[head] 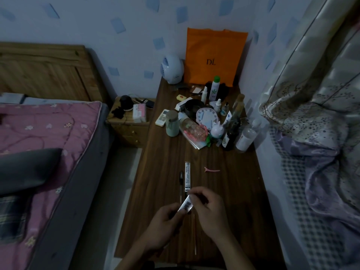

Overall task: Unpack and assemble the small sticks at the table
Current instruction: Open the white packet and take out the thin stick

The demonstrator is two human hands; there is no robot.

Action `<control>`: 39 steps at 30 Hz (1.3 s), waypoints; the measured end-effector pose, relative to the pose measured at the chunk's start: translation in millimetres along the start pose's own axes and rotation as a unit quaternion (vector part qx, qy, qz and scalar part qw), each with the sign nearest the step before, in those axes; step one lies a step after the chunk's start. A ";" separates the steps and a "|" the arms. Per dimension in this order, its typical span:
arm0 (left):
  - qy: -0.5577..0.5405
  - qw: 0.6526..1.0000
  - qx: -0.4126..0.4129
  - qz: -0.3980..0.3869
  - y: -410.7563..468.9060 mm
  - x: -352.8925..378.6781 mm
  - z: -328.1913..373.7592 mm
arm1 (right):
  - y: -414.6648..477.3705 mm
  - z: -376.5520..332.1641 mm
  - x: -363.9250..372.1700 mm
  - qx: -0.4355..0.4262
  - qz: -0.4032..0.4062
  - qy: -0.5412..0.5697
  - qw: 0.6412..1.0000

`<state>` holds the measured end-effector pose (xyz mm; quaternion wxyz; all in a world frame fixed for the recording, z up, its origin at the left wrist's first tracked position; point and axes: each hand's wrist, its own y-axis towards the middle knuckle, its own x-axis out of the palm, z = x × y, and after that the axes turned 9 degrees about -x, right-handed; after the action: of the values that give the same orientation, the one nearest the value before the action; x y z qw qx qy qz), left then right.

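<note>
Both hands meet over the near part of the dark wooden table. My left hand and my right hand together pinch a small white barcoded packet, held tilted between the fingertips. Just beyond lies a long narrow white package with printed labels. Beside it on the left rests a dark pen-like stick. A thin pale stick lies on the table below my hands, partly hidden by them.
A pink hair clip lies right of the package. Bottles, a white clock, a green cup and an orange bag crowd the far end. A pink-covered bed stands left, bedding right, and a nightstand sits between bed and table.
</note>
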<state>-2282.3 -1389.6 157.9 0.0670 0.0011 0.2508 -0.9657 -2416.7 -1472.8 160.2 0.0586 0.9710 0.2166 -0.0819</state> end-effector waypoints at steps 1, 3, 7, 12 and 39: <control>0.006 1.000 0.001 -0.001 -0.9 -0.4 0.1 | 0.4 0.8 -1.0 0.015 0.004 0.009 1.000; 0.021 1.000 0.005 -0.003 -1.8 -1.4 0.2 | 0.9 3.7 -2.7 0.045 0.025 0.043 0.998; 0.052 0.999 0.007 -0.009 -0.8 -2.5 3.0 | 0.7 6.6 -5.8 0.070 0.056 0.082 0.993; 0.088 0.996 0.018 -0.015 -1.3 -2.5 9.0 | -3.3 7.0 -12.0 0.031 0.045 0.036 0.998; 0.695 0.716 0.041 -0.046 8.4 -1.2 98.2 | -26.1 21.6 -1.3 0.359 0.072 0.307 0.879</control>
<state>-2276.9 -1444.2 239.7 -0.1710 0.6632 0.1865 -0.7044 -2431.9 -1453.1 137.3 -0.3573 0.9149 0.1089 0.1530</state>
